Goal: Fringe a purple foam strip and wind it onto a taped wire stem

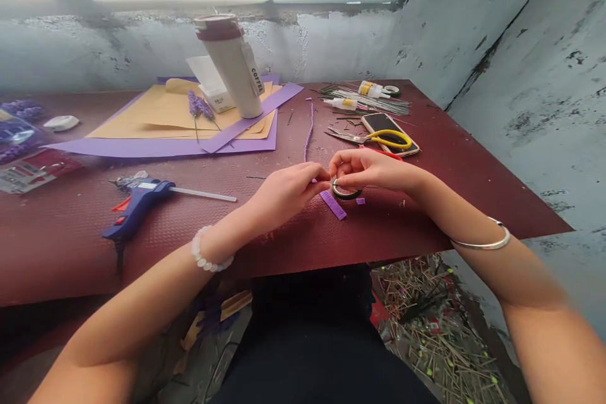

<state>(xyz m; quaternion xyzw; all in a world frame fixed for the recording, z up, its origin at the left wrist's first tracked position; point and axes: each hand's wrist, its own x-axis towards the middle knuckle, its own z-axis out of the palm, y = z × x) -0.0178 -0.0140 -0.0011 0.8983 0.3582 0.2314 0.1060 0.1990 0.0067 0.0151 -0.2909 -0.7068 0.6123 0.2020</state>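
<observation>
Dark red desk was pretty messy, with a glue gun off left. Right hand had a tape roll pinched toward the near edge, just beside a purple strip; couldn't tell what the left hand had, if anything.

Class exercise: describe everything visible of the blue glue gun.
The glue gun has a dark blue, plastic-looking body with a red trigger and a pale glue stick jutting from its rear. It lies on its side on the dark red table, nozzle toward the picture's left, handle toward the near edge, a dark cord leaving the handle's end. Neither the left hand nor the right hand touches it.
</observation>
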